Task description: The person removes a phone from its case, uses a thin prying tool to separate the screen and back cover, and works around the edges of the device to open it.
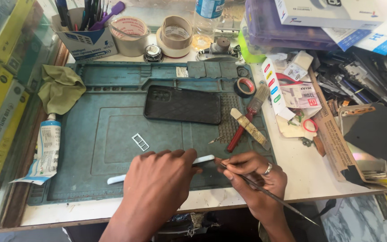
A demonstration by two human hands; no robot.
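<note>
My left hand (160,183) lies over a phone (204,159) held on its edge at the front of the blue-green work mat (90,179); only its pale ends show past my fingers. My right hand (254,177), with a ring on one finger, pinches a thin metal pry tool (274,197) whose tip touches the phone's right end. A black phone case (182,104) lies on the mat further back. A small metal card tray (140,141) rests on the mat just beyond my left hand.
A red-handled brush (246,118) and a flat scraper (250,127) lie right of the case. A glue tube (48,150) and green cloth (60,87) sit at left. Tape rolls (175,33), a pen holder (83,38), boxes and clutter line the back and right.
</note>
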